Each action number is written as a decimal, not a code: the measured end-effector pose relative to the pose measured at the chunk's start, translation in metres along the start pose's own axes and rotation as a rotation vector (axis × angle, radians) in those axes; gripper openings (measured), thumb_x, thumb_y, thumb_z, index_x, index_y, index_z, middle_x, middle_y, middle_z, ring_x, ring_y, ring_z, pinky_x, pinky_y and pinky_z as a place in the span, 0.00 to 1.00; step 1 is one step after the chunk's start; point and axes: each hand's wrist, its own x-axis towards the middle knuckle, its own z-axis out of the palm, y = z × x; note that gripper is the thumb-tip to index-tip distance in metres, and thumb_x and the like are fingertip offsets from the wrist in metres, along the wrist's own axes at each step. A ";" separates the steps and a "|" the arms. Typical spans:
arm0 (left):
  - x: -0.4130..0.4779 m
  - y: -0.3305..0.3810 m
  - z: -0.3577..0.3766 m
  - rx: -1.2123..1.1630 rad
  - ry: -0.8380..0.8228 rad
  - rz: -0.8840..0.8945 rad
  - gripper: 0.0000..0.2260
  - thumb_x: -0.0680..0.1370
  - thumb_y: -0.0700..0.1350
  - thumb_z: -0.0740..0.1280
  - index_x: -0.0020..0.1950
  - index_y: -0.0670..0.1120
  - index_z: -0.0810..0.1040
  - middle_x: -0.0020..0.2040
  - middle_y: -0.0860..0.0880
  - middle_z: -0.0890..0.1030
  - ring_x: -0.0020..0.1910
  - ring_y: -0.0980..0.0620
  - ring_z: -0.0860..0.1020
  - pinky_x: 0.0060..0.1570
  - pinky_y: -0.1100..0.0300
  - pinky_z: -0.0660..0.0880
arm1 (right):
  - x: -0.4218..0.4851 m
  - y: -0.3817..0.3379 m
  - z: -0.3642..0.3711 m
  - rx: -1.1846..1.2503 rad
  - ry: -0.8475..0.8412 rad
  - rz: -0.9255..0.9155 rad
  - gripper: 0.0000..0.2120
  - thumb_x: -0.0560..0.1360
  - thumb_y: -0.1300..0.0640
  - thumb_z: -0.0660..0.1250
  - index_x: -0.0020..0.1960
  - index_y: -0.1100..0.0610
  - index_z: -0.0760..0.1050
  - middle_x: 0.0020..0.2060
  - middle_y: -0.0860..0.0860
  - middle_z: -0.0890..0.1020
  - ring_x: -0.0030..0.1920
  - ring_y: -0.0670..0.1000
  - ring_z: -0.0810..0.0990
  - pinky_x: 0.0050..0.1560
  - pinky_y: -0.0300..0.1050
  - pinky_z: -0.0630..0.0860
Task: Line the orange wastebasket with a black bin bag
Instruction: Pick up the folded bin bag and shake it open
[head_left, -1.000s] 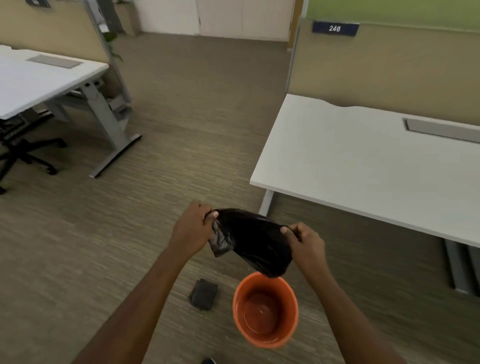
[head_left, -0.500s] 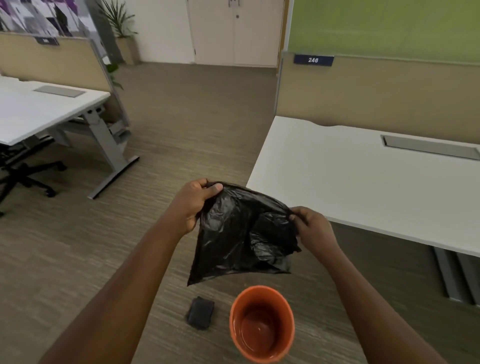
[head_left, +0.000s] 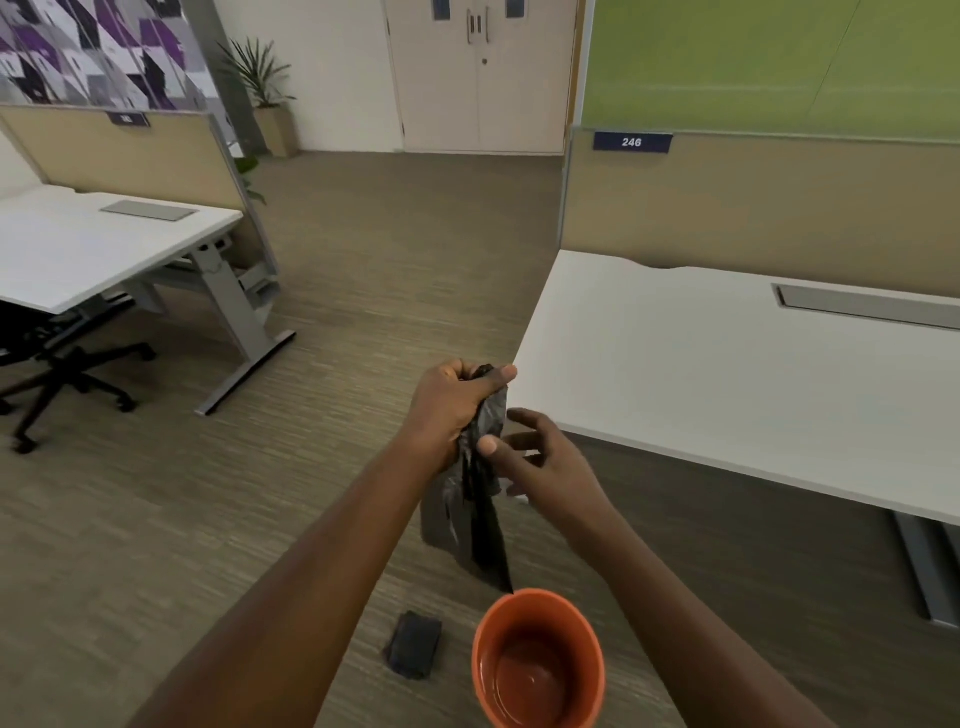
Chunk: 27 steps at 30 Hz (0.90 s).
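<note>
The orange wastebasket (head_left: 540, 660) stands upright on the carpet at the bottom centre, with nothing inside it. Above it hangs the black bin bag (head_left: 475, 512), bunched into a narrow strip whose lower tip almost reaches the basket's far rim. My left hand (head_left: 452, 410) is closed around the bag's top. My right hand (head_left: 540, 462) sits just to the right of the bag with its fingers spread, the thumb touching the plastic.
A small folded black bundle (head_left: 414, 644) lies on the floor left of the basket. A white desk (head_left: 753, 374) with a beige partition stands on the right. Another white desk (head_left: 93, 244) and a black office chair (head_left: 67, 369) are at the left.
The bag was stretched wide between both hands; now it hangs gathered from my left hand alone. My right hand has let go and opened. The view has tilted upward.
</note>
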 end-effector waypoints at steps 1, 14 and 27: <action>-0.001 -0.001 0.004 0.038 0.019 0.011 0.21 0.71 0.53 0.78 0.52 0.38 0.81 0.40 0.44 0.82 0.37 0.49 0.80 0.34 0.60 0.79 | 0.001 -0.002 0.005 -0.026 -0.009 -0.015 0.46 0.58 0.23 0.71 0.70 0.44 0.70 0.52 0.45 0.85 0.49 0.44 0.86 0.49 0.47 0.85; 0.004 -0.001 -0.020 0.242 -0.204 -0.076 0.35 0.55 0.69 0.80 0.47 0.42 0.83 0.41 0.45 0.87 0.37 0.50 0.87 0.33 0.60 0.80 | 0.018 0.009 -0.029 -0.195 0.134 -0.023 0.10 0.80 0.55 0.65 0.49 0.46 0.85 0.40 0.45 0.87 0.43 0.46 0.85 0.42 0.44 0.81; 0.013 -0.007 -0.060 1.044 0.067 0.123 0.06 0.76 0.35 0.70 0.52 0.43 0.81 0.49 0.42 0.83 0.48 0.44 0.83 0.50 0.44 0.83 | 0.030 0.025 -0.065 -0.320 0.203 -0.037 0.10 0.79 0.58 0.66 0.52 0.46 0.84 0.43 0.41 0.85 0.45 0.37 0.79 0.38 0.30 0.70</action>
